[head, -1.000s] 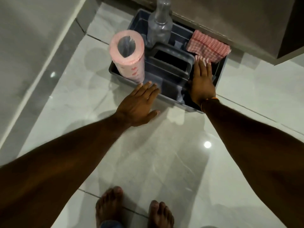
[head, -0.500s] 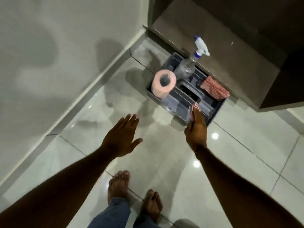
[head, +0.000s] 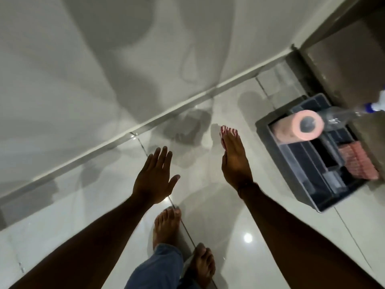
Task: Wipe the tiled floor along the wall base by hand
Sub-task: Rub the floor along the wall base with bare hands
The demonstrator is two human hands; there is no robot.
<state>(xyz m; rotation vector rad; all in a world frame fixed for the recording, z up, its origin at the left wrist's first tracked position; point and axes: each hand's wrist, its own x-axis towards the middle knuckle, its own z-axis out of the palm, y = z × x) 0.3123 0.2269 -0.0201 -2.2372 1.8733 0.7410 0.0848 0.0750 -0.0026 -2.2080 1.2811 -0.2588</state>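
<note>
My right hand (head: 235, 161) is stretched flat over the glossy tiled floor (head: 62, 215) and holds a red-and-white checked cloth (head: 226, 133), which shows under and past the fingertips. My left hand (head: 154, 176) hovers beside it with fingers spread and nothing in it. Both hands are above the floor, a short way in front of the wall base (head: 100, 149), a pale skirting strip running diagonally from lower left to upper right. I cannot tell whether the cloth touches the floor.
A dark plastic caddy (head: 291, 176) stands on the floor at right, holding a pink paper roll (head: 295, 130), a clear spray bottle (head: 341, 117) and a second checked cloth (head: 358, 163). My bare feet (head: 166, 226) stand below the hands. A brown cabinet (head: 343, 59) rises behind the caddy.
My right hand has come away from the caddy with a checked cloth. Both hands and my view have swung left toward the wall base.
</note>
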